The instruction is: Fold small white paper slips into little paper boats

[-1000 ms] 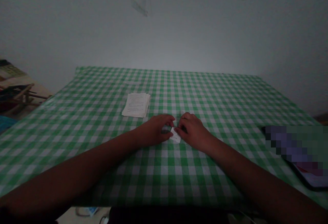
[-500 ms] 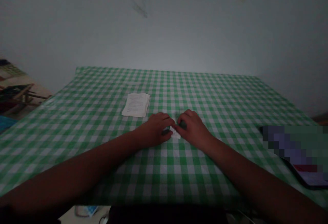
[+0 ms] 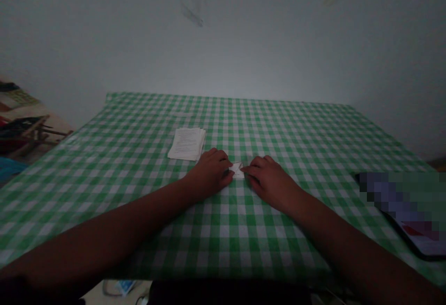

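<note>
My left hand (image 3: 211, 173) and my right hand (image 3: 270, 181) rest on a table covered by a green and white checked cloth (image 3: 296, 128). Between their fingertips lies a small folded white piece of paper (image 3: 237, 169). The left hand's fingers are curled and pinch the paper's left side. My right hand's fingers press on its right edge. A short way behind the left hand sits a stack of white printed sheets (image 3: 186, 143).
A phone (image 3: 414, 228), partly pixelated, lies at the table's right edge. A pale wall stands behind the table. Wooden furniture (image 3: 24, 133) shows at the far left, beyond the table. Something small lies on the floor under the near edge.
Both hands have slid a little farther from me with the small paper, which now looks flatter and more folded between the fingertips. The view has shifted slightly.
</note>
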The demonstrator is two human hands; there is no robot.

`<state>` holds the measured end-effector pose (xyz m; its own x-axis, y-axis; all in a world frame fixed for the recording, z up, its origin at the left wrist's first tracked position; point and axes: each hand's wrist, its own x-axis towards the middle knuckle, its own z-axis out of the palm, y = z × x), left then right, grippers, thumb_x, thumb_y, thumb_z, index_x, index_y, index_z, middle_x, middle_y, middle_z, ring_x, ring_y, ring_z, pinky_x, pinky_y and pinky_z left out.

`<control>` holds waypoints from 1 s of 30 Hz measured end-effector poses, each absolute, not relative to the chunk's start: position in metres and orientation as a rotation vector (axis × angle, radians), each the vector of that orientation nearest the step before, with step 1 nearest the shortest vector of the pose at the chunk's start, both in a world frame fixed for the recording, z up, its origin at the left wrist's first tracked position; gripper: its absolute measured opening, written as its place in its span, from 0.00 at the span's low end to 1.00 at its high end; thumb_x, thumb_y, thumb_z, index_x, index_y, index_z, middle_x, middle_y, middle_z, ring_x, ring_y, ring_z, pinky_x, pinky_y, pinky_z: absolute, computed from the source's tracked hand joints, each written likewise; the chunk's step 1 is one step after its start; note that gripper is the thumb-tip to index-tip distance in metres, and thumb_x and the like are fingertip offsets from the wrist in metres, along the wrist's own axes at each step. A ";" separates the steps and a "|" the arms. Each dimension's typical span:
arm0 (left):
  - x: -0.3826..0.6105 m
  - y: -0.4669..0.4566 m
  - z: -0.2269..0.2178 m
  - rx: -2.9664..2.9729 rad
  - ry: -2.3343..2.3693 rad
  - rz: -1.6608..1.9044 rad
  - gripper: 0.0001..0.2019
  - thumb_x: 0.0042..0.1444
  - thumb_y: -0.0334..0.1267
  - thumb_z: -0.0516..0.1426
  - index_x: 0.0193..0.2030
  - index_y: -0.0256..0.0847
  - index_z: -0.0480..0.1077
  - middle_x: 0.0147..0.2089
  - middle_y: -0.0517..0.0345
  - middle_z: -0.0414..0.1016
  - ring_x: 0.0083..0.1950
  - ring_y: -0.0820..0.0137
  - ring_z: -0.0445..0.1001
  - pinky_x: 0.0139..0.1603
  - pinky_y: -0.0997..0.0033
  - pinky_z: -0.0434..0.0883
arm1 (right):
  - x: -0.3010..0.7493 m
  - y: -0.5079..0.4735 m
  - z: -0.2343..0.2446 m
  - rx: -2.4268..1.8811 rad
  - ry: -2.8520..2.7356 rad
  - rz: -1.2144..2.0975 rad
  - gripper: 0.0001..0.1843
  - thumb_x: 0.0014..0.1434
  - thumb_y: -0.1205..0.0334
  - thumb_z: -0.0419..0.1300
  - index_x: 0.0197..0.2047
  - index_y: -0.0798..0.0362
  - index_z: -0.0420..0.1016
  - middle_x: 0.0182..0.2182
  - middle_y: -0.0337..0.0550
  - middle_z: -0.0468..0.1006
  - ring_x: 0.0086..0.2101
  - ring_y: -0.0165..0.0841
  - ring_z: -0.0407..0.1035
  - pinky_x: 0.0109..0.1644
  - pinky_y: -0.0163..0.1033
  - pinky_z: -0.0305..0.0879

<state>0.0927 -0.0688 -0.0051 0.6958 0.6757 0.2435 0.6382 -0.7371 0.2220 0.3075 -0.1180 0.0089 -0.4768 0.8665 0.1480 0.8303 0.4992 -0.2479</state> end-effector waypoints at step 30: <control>0.084 -0.066 0.002 2.680 1.138 0.367 0.14 0.60 0.44 0.60 0.51 0.44 0.76 0.51 0.52 0.72 0.53 0.59 0.67 0.54 0.54 0.65 | 0.327 -0.106 0.006 -1.841 -2.419 0.042 0.25 0.66 0.59 0.52 0.65 0.44 0.68 0.67 0.58 0.59 0.58 0.61 0.57 0.48 0.69 0.62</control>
